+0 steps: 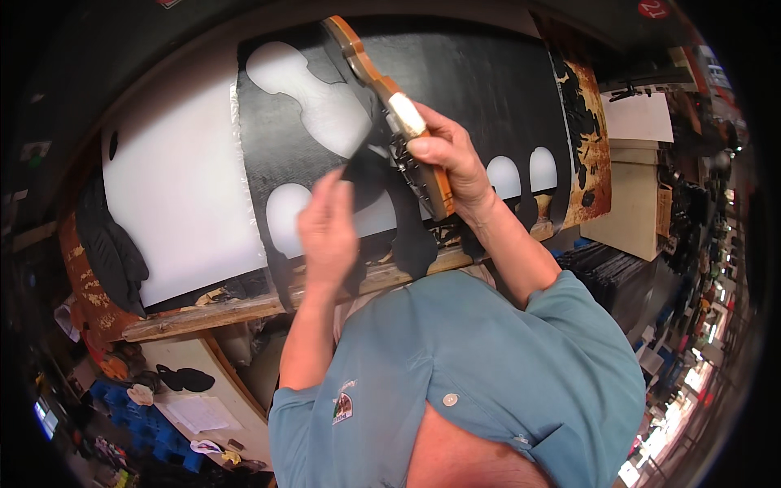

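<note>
- Reaching out on both sides under the black sheet point(488, 106) in front of you is a brown, worn worktop point(598, 159), with a wooden edge strip point(187, 322) along your side.
- Your white board point(179, 187) lies on that worktop, bare to the left of the black sheet.
- The black sheet itself has rounded openings along its near edge, and white shows through them.
- A beige cabinet point(630, 195) stands beyond the black sheet's right end.
- A heap of limp black pieces point(114, 240) hangs well to the left of the black sheet.
- Your cutting die point(407, 114), orange-sided with a curved outline, is held up over the middle of the black sheet, its long side slanting.
- A long, waisted opening point(313, 93) lies in the black sheet's far left part, just left of the die.
- Your right hand point(457, 159) grips the die over the black sheet, pinching its side between thumb and fingers.
- Your left hand point(327, 232) is blurred over the black sheet's near left part; its fingers look close together, but you cannot tell whether they pinch anything.
- A dark piece point(368, 177), also blurred, shows over the black sheet between that hand and the die.
</note>
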Tool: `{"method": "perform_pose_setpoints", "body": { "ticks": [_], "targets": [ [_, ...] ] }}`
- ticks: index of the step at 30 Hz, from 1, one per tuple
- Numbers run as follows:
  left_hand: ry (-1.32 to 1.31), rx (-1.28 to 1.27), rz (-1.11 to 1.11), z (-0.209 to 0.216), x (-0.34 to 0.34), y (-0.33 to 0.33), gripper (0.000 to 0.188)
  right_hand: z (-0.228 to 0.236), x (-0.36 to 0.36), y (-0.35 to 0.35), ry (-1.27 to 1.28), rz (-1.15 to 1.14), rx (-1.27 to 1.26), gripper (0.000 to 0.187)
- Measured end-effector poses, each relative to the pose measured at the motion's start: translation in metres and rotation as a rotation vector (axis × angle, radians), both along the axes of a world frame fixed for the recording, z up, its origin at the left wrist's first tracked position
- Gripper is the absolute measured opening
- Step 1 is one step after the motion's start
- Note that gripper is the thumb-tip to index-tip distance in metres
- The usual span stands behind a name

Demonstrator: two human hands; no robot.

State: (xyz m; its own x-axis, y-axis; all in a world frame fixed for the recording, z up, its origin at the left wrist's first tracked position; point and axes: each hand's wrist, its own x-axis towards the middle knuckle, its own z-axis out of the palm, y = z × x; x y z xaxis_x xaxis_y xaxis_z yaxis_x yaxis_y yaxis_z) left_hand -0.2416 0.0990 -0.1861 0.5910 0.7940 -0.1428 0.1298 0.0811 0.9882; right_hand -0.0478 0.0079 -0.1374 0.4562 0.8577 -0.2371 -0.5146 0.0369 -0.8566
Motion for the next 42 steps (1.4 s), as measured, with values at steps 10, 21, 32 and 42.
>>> {"method": "perform_pose_setpoints", "body": {
  "ticks": [10,21,32,42],
  "targets": [
    [0.079,-0.241,0.249,0.010,-0.102,0.070,0.042,0.007,0.040,-0.042,-0.631,0.014,-0.189,0.092],
    [-0.018,-0.367,-0.143,0.019,-0.071,0.129,0.050,-0.002,0.045,0.013,-1.581,-0.016,-0.105,0.062],
    [-0.014,-0.330,-0.418,0.030,0.024,0.190,0.072,-0.061,0.040,0.162,-1.730,0.070,-0.047,0.042],
    [-0.433,-0.467,-0.526,0.028,0.026,0.157,0.091,-0.034,0.052,0.146,-0.538,0.186,-0.146,0.041]
  ]
}}
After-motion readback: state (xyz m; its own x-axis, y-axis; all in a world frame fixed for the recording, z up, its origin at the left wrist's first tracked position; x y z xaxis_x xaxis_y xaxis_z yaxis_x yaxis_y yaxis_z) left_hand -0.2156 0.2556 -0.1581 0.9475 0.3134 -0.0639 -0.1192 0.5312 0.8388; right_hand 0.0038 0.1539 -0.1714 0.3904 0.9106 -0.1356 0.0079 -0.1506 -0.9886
